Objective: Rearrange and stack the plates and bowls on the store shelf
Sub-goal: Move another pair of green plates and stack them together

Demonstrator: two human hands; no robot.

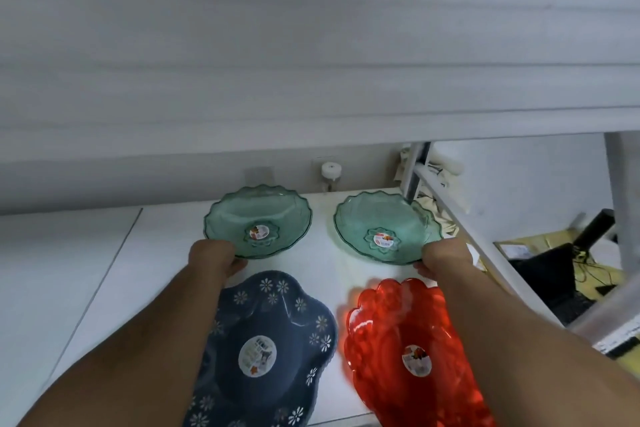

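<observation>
Each hand has one of the two green glass bowls by its near rim: the left hand grips the left green bowl, and the right hand grips the right green bowl. Both bowls lie straight ahead of the fingers, further back on the white shelf, side by side with a clear gap between them. The fingers are curled shut over the rim edges — thumbs seem to be tucked beneath, though that is mostly hidden. Stacking likely turns on that sideways gap: one bowl has to be lifted and carried across onto its twin, and neither hand looks better placed for it. Both bowls are round with scalloped rims, so no long axis matters. Nearer the person, under the forearms, sit a blue flower-patterned dish on the left and a red translucent dish on the right, just apart. Headroom is tight — the upper shelf hangs low overhead — and the shelf's right edge runs just beside the right bowl.
</observation>
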